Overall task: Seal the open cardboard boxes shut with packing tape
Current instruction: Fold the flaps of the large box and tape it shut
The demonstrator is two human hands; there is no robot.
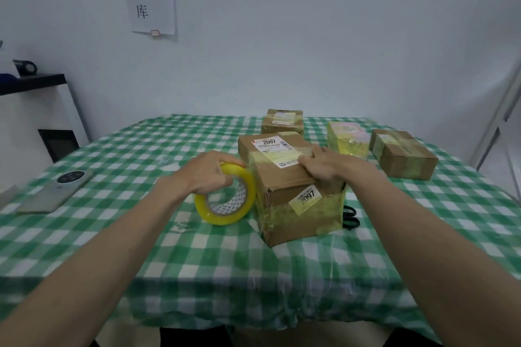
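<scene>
A brown cardboard box point(284, 200) with "2097" labels and yellowish tape over its sides stands mid-table. My left hand point(208, 172) grips a yellow roll of packing tape point(225, 200), held upright against the box's left side. My right hand point(329, 163) presses flat on the box's top near its right edge, fingers spread over the label. Tape runs from the roll onto the box's left face.
Further boxes stand behind: one point(282, 120) at the back, a flat one point(403, 155) at right, a yellow-wrapped packet point(348, 136) between. Black scissors point(350, 217) lie right of the main box. A phone point(57, 191) lies at left on the green checked cloth point(141, 234).
</scene>
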